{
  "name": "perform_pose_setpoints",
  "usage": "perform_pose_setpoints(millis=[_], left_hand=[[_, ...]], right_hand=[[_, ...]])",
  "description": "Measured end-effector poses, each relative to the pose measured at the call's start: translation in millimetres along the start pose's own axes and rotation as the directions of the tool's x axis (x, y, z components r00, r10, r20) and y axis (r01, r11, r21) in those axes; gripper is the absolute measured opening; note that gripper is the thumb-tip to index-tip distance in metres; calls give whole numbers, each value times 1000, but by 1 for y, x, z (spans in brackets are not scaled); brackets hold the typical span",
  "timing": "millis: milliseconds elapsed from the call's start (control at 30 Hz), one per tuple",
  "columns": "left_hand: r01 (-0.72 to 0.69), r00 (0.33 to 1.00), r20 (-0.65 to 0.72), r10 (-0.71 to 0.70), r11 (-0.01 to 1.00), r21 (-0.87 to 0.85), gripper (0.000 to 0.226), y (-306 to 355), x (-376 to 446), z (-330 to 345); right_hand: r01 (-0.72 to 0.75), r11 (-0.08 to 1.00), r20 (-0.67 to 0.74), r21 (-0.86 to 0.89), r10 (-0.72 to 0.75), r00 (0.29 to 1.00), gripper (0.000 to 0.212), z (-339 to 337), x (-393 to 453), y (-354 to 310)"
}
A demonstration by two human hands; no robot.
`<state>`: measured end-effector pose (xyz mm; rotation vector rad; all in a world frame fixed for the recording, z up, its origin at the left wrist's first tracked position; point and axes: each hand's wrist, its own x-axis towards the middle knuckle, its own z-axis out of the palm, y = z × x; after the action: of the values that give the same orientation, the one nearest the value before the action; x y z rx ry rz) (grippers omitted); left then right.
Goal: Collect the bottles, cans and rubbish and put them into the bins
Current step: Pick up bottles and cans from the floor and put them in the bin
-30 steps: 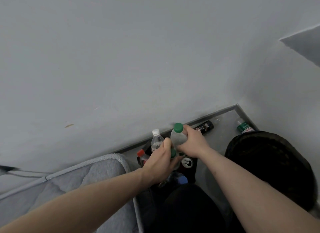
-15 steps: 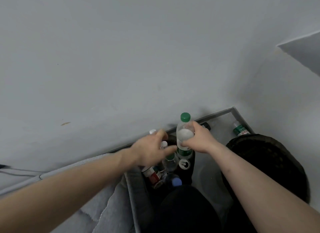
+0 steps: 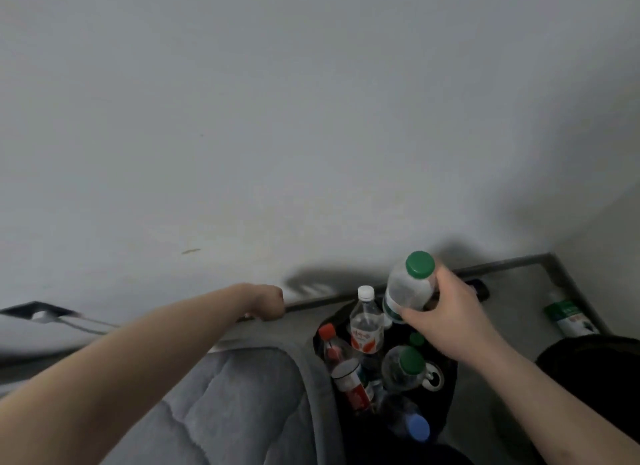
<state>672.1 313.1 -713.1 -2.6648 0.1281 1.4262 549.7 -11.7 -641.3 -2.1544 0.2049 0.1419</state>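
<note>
One clear bottle with a green cap [image 3: 410, 286] sits in the grip of the right hand [image 3: 446, 321], fingers and thumb curled round its body, held just above the black bin bag [image 3: 446, 405] that stands on the floor against the wall. Inside the bag several drinks containers are already gathered: a white-capped bottle with a red-and-white label [image 3: 367, 324] at the back, a red-capped bottle [image 3: 330, 341] to its left, a red-and-white can or jar [image 3: 351, 383] in front of that, a second green-capped bottle [image 3: 405, 367] near the middle, a can top [image 3: 434, 378] just beside it and a blue-capped bottle [image 3: 414, 426] nearest the camera. The job appears well under way, with the held bottle likely next to drop. Still to be collected, as far as can be seen, are a green-labelled bottle [image 3: 568, 317] lying on the floor well to the right of the bag, and a dark object [image 3: 479, 286] behind the right hand, too hidden to identify. The left hand [image 3: 268, 303] reaches away to the left of the bag, toward the wall behind a grey quilted mattress [image 3: 221, 405]; its fingers are turned out of sight, so whether it holds anything cannot be told. The mattress edge presses close against the bag's left side, and a second dark bin [image 3: 595, 367] stands to the right.
</note>
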Motion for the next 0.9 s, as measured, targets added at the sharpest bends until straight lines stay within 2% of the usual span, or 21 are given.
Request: perform_pose_setpoints(millis=[100,200,300,433,500,633,700,800,900], left_hand=[[20,999,28,-23,996,83,38,-11,20,13],[28,997,71,-43,979,204,35,-26,45,30],[22,992,114,-55,964,266,20,-36,66,42],[-42,984,178,-1,970,239,35,-36,84,62],[-82,975,219,30,970,231,35,-34,93,76],[-143,956,287,65,955,260,36,-30,105,99],[-124,948,316,47,966,227,38,-32,110,104],[-31,965,261,13,998,63,43,-56,114,92],[70,979,186,-84,994,85,43,-104,112,75]], right_hand=[[28,999,37,-17,-27,999,46,10,6,1],[61,991,85,-119,-51,995,52,22,13,3],[21,982,126,-189,3,992,55,34,23,3],[-17,971,184,-239,62,981,61,50,29,8],[-36,971,196,-237,85,977,63,53,28,11],[-115,968,166,-225,154,974,66,53,26,15],[-159,965,160,-208,194,968,59,51,24,17],[-263,948,118,-178,286,951,47,41,19,25],[-436,890,60,-129,446,893,49,24,17,34]])
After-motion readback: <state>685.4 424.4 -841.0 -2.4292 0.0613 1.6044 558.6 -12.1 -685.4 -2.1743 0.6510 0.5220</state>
